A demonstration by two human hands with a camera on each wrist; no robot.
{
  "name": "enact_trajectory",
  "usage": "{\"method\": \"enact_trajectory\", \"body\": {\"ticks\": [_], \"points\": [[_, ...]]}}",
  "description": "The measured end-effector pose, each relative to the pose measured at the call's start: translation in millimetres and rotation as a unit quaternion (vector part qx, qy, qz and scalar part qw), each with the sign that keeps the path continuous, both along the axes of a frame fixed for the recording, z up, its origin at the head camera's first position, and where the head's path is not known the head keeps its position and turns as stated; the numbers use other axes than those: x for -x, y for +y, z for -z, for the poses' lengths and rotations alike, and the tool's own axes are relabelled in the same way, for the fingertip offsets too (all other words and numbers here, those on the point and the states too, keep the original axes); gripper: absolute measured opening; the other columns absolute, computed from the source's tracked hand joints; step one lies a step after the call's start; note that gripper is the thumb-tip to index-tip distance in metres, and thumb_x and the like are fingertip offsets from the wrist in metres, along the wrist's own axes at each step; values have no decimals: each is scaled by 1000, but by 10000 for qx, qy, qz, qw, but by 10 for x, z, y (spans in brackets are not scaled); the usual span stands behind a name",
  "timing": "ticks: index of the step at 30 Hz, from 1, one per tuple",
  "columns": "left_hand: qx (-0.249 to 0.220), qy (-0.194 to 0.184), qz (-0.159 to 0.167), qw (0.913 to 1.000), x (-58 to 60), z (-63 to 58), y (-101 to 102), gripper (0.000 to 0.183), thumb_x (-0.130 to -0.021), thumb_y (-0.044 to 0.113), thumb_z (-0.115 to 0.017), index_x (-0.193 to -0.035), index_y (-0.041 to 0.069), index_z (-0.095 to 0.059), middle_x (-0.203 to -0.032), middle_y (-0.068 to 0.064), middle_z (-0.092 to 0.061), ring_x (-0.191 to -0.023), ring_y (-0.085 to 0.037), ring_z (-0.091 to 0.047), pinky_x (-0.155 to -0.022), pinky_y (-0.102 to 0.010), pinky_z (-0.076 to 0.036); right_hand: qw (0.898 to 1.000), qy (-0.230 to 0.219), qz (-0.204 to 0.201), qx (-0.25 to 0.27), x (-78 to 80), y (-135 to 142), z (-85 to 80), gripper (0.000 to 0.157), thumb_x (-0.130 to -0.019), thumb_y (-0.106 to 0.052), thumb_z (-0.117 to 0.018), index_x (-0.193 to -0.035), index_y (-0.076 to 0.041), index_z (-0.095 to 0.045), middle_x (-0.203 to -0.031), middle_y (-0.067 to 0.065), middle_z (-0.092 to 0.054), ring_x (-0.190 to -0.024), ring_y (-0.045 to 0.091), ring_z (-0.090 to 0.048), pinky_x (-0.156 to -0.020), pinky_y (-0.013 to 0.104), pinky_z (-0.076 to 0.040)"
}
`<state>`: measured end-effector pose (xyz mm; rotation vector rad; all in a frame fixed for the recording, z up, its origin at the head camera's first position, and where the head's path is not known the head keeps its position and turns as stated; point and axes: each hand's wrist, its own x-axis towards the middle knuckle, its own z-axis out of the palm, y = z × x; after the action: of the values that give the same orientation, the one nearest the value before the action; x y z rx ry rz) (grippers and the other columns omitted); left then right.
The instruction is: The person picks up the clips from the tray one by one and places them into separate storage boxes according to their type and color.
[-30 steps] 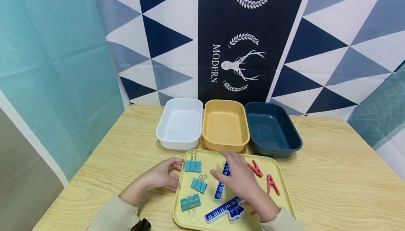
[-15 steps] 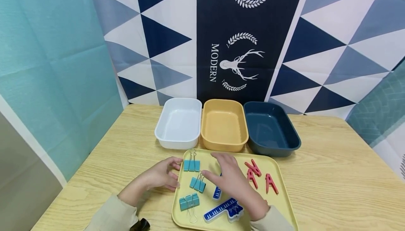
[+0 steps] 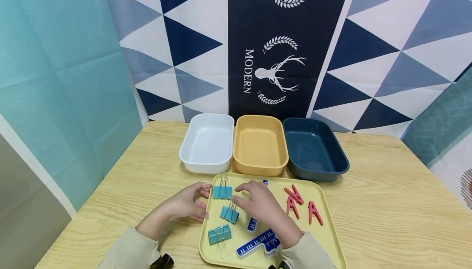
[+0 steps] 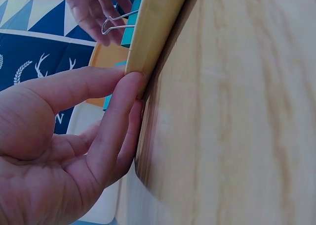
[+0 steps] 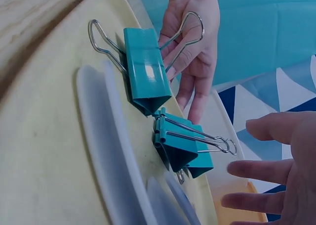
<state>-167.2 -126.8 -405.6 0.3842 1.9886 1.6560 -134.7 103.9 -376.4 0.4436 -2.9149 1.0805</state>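
My left hand (image 3: 188, 203) holds the left rim of a yellow tray (image 3: 321, 236); in the left wrist view its thumb and fingers meet at the tray's edge. My right hand (image 3: 263, 207) hovers over the tray with fingers spread and nothing in them, as the right wrist view confirms. Its fingertips are nearest the upper teal binder clip (image 3: 223, 193) and the middle teal binder clip (image 3: 229, 215). A third binder clip (image 3: 219, 234) lies nearer the front. Partly beneath my right hand and wrist lie blue-and-white clips printed with piano keys (image 3: 254, 244).
Red clothespins (image 3: 291, 207) lie on the tray's right side, some partly hidden by my right arm. Behind the tray stand a white bin (image 3: 208, 166), a yellow bin (image 3: 262, 170) and a dark blue bin (image 3: 321, 175), side by side. A patterned cloth hangs behind the wooden table (image 3: 387, 203).
My right hand has moved left across the tray, from above the piano-key clips to beside the teal binder clips, uncovering more red clothespins. My left hand stays at the rim.
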Motion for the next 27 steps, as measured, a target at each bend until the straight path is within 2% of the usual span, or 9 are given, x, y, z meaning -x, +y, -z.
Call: {"method": "enact_trajectory", "body": {"ticks": [7, 10, 14, 16, 22, 24, 27], "points": [[-28, -8, -38, 10000, -9, -23, 53, 78, -67, -21, -65, -136, -6, -33, -116, -20, -40, -84, -24, -60, -68, -41, -60, 9989, -415, -219, 24, 54, 30, 50, 16, -85, -28, -67, -87, -12, -70, -96, 3, -64, -96, 26, -57, -84, 46, -50], [-43, -66, -91, 9999, -9, -32, 82, 78, -67, -22, -65, -137, -6, -33, -116, -20, -40, -84, -24, -60, -68, -41, -60, 9987, -403, -279, 97, 69, 48, 76, 10, -84, -23, -68, -79, -15, -67, -90, -1, -61, -86, 19, -56, -75, 38, -50], [-31, -89, -101, 9999, 17, -40, 81, 79, -67, -22, -65, -137, -6, -33, -115, -20, -40, -84, -24, -59, -68, -41, -60, 9990, -234, -320, 227, 99, 34, 99, 13, -84, -18, -67, -72, -16, -61, -84, -3, -57, -76, 15, -51, -66, 30, -46], [-30, -97, -84, 9999, 44, -42, 65, 78, -67, -22, -65, -136, -6, -33, -115, -20, -40, -84, -24, -59, -68, -41, -60, 9986, -234, -294, 373, 119, 11, 107, 13, -84, -17, -66, -72, -16, -60, -83, -2, -56, -73, 15, -49, -62, 28, -45], [-14, -91, -18, 10000, 125, -56, 27, 76, -68, -21, -64, -136, -6, -33, -116, -21, -40, -84, -25, -59, -67, -41, -60, 9949, -307, -17, 961, 184, -23, 132, 13, -88, -17, -63, -78, -13, -57, -89, 2, -55, -79, 16, -53, -63, 29, -47], [0, -88, 8, 10000, 152, -62, 13, 76, -68, -21, -65, -136, -6, -33, -116, -20, -40, -83, -25, -59, -67, -41, -60, 9904, -462, 109, 1300, 211, -29, 145, 12, -89, -17, -62, -79, -11, -57, -94, 5, -55, -77, 16, -56, -61, 28, -49], [39, -83, 39, 10000, 191, -76, -7, 76, -68, -20, -65, -136, -6, -34, -116, -20, -40, -83, -24, -59, -67, -41, -60, 9784, -833, 336, 1864, 249, -42, 153, 12, -90, -16, -60, -81, -8, -57, -98, 9, -59, -69, 16, -59, -57, 28, -52]]}}
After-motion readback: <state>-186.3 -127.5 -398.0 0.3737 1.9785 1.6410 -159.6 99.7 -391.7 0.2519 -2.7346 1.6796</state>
